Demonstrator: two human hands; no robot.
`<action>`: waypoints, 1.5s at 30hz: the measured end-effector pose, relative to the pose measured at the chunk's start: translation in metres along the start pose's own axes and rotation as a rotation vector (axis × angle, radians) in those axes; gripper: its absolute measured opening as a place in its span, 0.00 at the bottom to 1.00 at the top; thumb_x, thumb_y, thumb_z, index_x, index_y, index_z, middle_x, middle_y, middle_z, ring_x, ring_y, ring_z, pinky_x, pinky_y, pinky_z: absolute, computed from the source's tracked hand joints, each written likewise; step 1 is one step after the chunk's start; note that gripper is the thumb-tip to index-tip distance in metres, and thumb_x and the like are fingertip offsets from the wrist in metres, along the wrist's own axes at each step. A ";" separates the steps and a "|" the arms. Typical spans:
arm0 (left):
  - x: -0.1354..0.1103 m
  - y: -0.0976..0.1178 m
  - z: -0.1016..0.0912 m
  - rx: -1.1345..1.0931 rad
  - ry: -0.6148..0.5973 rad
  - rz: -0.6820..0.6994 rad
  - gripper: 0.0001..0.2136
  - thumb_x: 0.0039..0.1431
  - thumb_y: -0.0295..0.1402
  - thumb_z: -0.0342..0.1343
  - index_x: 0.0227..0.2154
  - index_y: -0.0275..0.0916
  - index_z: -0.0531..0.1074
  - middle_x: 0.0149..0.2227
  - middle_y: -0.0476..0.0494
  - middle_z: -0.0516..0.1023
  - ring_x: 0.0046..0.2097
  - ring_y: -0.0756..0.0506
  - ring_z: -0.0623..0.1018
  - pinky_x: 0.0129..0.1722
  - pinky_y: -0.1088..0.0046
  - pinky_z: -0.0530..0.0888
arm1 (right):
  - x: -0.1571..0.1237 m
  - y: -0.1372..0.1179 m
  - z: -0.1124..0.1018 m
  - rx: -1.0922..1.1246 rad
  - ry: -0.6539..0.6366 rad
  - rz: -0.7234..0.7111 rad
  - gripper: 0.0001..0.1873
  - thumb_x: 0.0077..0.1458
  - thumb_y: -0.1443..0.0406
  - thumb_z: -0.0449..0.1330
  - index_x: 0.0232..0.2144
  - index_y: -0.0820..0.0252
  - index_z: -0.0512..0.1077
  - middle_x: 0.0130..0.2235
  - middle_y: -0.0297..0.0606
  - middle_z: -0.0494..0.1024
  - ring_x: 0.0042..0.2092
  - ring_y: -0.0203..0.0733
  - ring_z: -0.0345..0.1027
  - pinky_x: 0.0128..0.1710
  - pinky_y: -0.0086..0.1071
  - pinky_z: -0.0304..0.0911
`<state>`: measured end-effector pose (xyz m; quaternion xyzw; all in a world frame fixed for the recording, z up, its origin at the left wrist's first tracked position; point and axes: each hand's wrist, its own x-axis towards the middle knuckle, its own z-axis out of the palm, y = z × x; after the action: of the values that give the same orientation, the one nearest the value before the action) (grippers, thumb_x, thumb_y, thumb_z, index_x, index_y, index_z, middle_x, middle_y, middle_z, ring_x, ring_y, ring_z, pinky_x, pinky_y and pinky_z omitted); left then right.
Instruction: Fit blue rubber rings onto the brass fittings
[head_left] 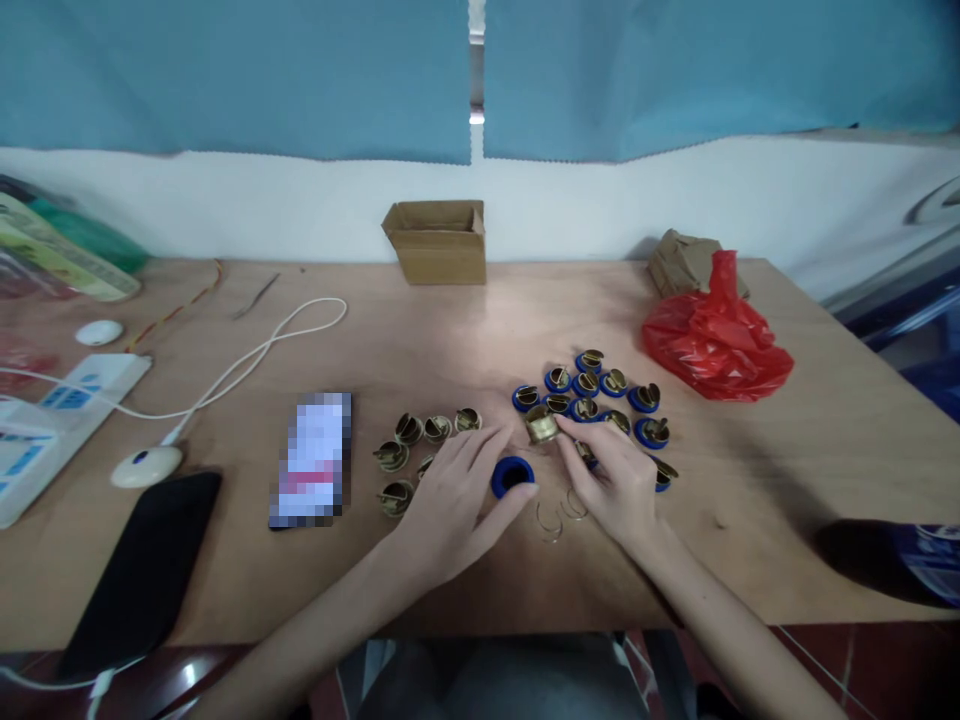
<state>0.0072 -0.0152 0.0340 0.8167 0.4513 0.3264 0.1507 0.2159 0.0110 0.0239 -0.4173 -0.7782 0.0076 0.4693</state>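
My right hand [619, 485] pinches a short brass cylindrical fitting [541, 425] between thumb and fingertips, a little above the table. My left hand [454, 500] has its fingers stretched out and its thumb apart. Between that thumb and the fingers lies a blue ring [513, 474] with a dark hole; whether the hand touches it, I cannot tell. Two thin wire rings [549, 522] lie between my hands. Behind the right hand sit several brass pieces with blue rims [587, 383]. Left of them are several brass pieces without blue rims [391, 456], some partly covered by my left hand.
A phone with a lit screen [311, 460], a black phone [142, 570], a white cable [259, 350] and a power strip [71, 425] lie at left. An open cardboard box [442, 245] stands at the back. On the right are a red plastic bag [716, 340] and a dark bottle [889, 555].
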 end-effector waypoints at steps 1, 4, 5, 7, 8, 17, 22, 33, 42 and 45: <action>0.004 0.002 -0.002 -0.079 -0.015 -0.032 0.19 0.68 0.36 0.53 0.59 0.38 0.64 0.54 0.35 0.77 0.55 0.37 0.77 0.54 0.55 0.75 | -0.001 -0.002 0.000 0.025 0.013 -0.040 0.15 0.60 0.75 0.62 0.49 0.58 0.75 0.39 0.40 0.85 0.36 0.41 0.79 0.37 0.37 0.74; 0.013 0.008 -0.008 -0.314 -0.101 -0.188 0.13 0.70 0.37 0.50 0.53 0.40 0.69 0.45 0.42 0.81 0.48 0.42 0.80 0.48 0.63 0.76 | -0.004 -0.004 0.002 0.093 0.037 -0.140 0.21 0.59 0.76 0.63 0.53 0.56 0.74 0.40 0.40 0.85 0.38 0.43 0.80 0.37 0.38 0.76; 0.016 0.009 -0.008 -0.359 -0.128 -0.233 0.12 0.70 0.37 0.50 0.50 0.40 0.70 0.41 0.43 0.81 0.46 0.43 0.80 0.46 0.65 0.77 | -0.005 -0.004 0.003 0.107 0.040 -0.165 0.22 0.59 0.77 0.63 0.54 0.56 0.73 0.41 0.41 0.85 0.39 0.43 0.81 0.37 0.39 0.77; 0.019 0.010 -0.009 -0.400 -0.154 -0.274 0.10 0.69 0.38 0.51 0.46 0.39 0.71 0.37 0.46 0.80 0.42 0.44 0.80 0.42 0.67 0.76 | -0.008 -0.003 0.005 0.126 0.037 -0.197 0.24 0.59 0.77 0.62 0.56 0.57 0.72 0.42 0.41 0.85 0.40 0.44 0.81 0.38 0.40 0.77; 0.020 0.010 -0.009 -0.408 -0.153 -0.266 0.09 0.69 0.38 0.51 0.45 0.39 0.71 0.37 0.46 0.80 0.41 0.45 0.80 0.42 0.68 0.75 | -0.008 -0.003 0.005 0.134 0.030 -0.203 0.24 0.59 0.77 0.62 0.56 0.57 0.72 0.43 0.41 0.85 0.41 0.44 0.81 0.39 0.40 0.77; 0.053 -0.047 -0.024 -0.025 -0.037 -0.163 0.14 0.65 0.34 0.53 0.52 0.37 0.69 0.49 0.37 0.78 0.50 0.39 0.77 0.51 0.61 0.73 | -0.001 0.002 0.004 -0.048 -0.135 0.056 0.12 0.63 0.72 0.58 0.48 0.59 0.72 0.42 0.43 0.82 0.44 0.48 0.76 0.46 0.43 0.69; 0.066 -0.087 -0.028 0.335 -0.208 -0.263 0.10 0.63 0.33 0.52 0.44 0.36 0.73 0.47 0.36 0.79 0.49 0.36 0.76 0.50 0.59 0.72 | 0.002 0.015 0.003 -0.192 -0.235 0.161 0.06 0.63 0.69 0.56 0.40 0.60 0.73 0.41 0.43 0.81 0.44 0.51 0.73 0.46 0.45 0.65; 0.059 -0.102 -0.032 0.445 -0.367 -0.327 0.08 0.58 0.28 0.52 0.34 0.37 0.77 0.37 0.37 0.82 0.40 0.37 0.80 0.38 0.66 0.72 | -0.002 0.032 0.006 -0.472 -0.263 0.205 0.12 0.65 0.65 0.54 0.45 0.63 0.74 0.42 0.49 0.77 0.44 0.54 0.68 0.42 0.44 0.62; 0.050 -0.059 -0.026 0.372 -0.174 -0.188 0.10 0.64 0.33 0.51 0.42 0.36 0.75 0.45 0.33 0.80 0.49 0.34 0.76 0.49 0.54 0.73 | 0.002 0.041 0.017 -0.536 -0.271 0.132 0.09 0.66 0.66 0.54 0.39 0.59 0.75 0.39 0.47 0.75 0.41 0.51 0.65 0.37 0.40 0.58; 0.044 -0.040 -0.021 0.226 -0.175 -0.166 0.08 0.65 0.31 0.51 0.41 0.37 0.75 0.43 0.36 0.80 0.48 0.36 0.77 0.49 0.56 0.74 | 0.004 0.040 0.016 -0.562 -0.290 0.119 0.09 0.65 0.68 0.55 0.36 0.59 0.75 0.37 0.45 0.75 0.39 0.51 0.64 0.35 0.39 0.55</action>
<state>-0.0159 0.0421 0.0458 0.8137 0.5361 0.1878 0.1229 0.2286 0.0460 0.0019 -0.5700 -0.7828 -0.1206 0.2185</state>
